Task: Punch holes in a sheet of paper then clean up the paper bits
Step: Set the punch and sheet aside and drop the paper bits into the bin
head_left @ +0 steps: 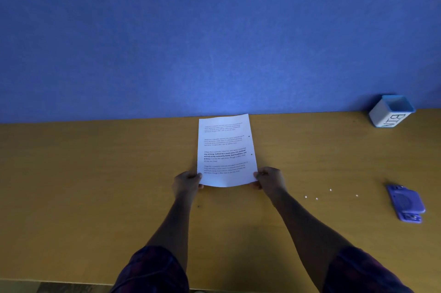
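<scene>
A white printed sheet of paper lies lengthwise on the wooden desk, its far edge near the blue partition. Two small punched holes show along its right margin. My left hand pinches the sheet's near left corner and my right hand pinches the near right corner. Several tiny white paper bits are scattered on the desk to the right of the sheet. The purple hole punch lies further right, apart from both hands.
A small white container with a blue rim, marked BIN, stands at the back right against the blue partition wall. The desk's near edge runs along the bottom of the view.
</scene>
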Demonstrator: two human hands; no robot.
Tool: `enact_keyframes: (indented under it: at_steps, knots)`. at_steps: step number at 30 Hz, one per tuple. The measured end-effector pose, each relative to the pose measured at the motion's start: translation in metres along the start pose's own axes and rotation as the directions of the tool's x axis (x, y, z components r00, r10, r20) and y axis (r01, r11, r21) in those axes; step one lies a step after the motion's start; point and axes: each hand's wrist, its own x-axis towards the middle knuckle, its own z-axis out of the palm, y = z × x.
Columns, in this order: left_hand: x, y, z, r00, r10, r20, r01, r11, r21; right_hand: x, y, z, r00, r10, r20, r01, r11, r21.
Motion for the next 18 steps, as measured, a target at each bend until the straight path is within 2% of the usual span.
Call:
enact_keyframes:
  at_steps: [8, 18]
  knots:
    - [0.005, -0.003, 0.001, 0.994, -0.082, -0.076, 0.080, 0.996, -0.027, 0.004, 0.002, 0.009, 0.996, 0.084, 0.003, -0.084, 0.989, 0.119]
    - [-0.004, -0.007, 0.005, 0.983, -0.078, -0.164, 0.081, 0.997, 0.008, -0.004, 0.007, 0.014, 0.996, 0.042, -0.077, -0.041, 0.999, 0.014]
